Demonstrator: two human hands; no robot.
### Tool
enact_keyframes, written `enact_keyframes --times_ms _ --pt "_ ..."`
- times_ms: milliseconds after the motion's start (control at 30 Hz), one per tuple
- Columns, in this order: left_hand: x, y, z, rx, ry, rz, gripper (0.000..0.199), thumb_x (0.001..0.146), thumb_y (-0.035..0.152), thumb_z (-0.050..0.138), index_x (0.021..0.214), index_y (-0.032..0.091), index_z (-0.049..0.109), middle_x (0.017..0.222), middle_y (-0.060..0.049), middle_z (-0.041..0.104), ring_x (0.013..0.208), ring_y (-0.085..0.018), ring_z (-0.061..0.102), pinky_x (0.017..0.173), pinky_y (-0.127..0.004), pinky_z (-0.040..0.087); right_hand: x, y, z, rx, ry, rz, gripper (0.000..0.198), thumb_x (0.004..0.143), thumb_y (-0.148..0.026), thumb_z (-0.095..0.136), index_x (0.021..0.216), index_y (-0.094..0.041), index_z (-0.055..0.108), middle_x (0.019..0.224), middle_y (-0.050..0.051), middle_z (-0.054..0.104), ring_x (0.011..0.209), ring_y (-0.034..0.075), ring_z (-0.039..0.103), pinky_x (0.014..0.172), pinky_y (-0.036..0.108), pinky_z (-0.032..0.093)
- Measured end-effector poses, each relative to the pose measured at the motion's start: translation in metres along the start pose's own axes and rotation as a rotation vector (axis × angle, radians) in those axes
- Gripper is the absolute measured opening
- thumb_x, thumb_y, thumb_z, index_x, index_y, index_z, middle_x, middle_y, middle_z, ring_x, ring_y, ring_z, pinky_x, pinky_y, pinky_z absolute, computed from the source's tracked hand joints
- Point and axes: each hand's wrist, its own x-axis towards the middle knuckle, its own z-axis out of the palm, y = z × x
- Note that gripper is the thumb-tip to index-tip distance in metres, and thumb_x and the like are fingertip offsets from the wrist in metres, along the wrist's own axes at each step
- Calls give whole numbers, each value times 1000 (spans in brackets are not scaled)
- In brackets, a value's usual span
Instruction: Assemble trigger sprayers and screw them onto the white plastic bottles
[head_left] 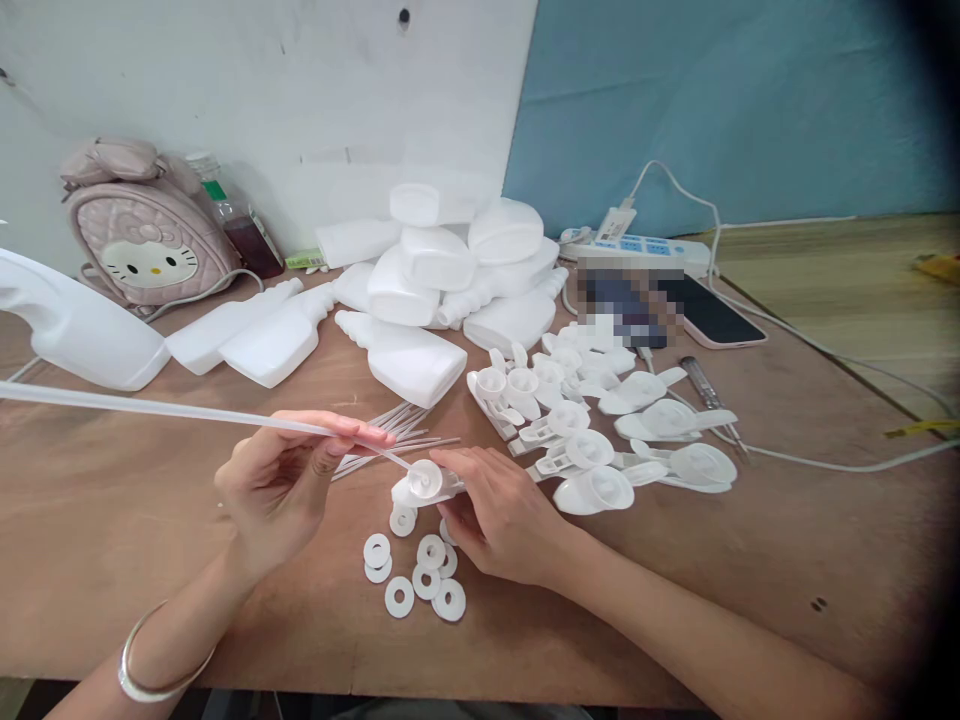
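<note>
My left hand [281, 480] pinches a thin, translucent white plastic tube [187, 408] that runs out past the left edge. The tube's near end reaches the round opening of a white spray-bottle trigger head [425, 482]; how deep it sits I cannot tell. Fingers of my right hand [501, 515] grip that trigger head from the right side. Several flat white ring washers [399, 597] lie on the table just below it. Behind my left fingers is a bundle of more thin tubes [405, 430]. To the right of my right hand spread several loose trigger heads [592, 470].
White bottles [416, 360] are heaped at the back middle, with more [97, 330] to the left. A pink bag [154, 235] and a bottle of dark liquid [247, 230] stand against the wall. A phone [712, 310], power strip [652, 250], cables and a screwdriver [701, 385] lie right.
</note>
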Motion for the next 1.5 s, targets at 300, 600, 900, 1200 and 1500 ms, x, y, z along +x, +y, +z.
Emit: enact_keyframes --times_ms 300,600,900,1200,1500 --pt "3 2 -1 4 -5 21 9 82 14 56 87 18 62 74 -1 68 65 -17 68 57 -29 60 -1 1 0 11 -13 4 44 76 -12 47 120 -13 38 108 12 60 94 24 57 77 39 47" --pt "2 2 1 6 -55 33 5 82 16 56 85 16 60 73 -3 69 66 -17 68 57 -28 59 -1 1 0 11 -23 7 44 76 -11 47 119 -13 38 109 13 59 96 24 56 78 40 47" --pt "-1 3 7 -81 -118 -44 14 80 9 56 91 19 54 79 -2 66 73 -17 67 65 -31 58 -1 0 -1 18 -43 10 44 76 -10 47 119 -13 38 109 12 59 94 24 56 77 38 46" --pt "-13 -15 21 0 -414 3 16 76 5 59 86 18 62 79 -4 67 86 -18 61 72 -31 52 -1 -1 -2 2 -42 10 39 78 -14 45 117 -13 40 104 12 60 91 23 56 75 37 46" --pt "-11 -17 19 114 -352 18 17 72 4 64 81 17 59 71 -2 63 72 -14 54 64 -28 47 -1 -1 1 -14 -49 14 37 80 -15 45 116 -11 41 103 12 59 89 23 55 74 37 44"
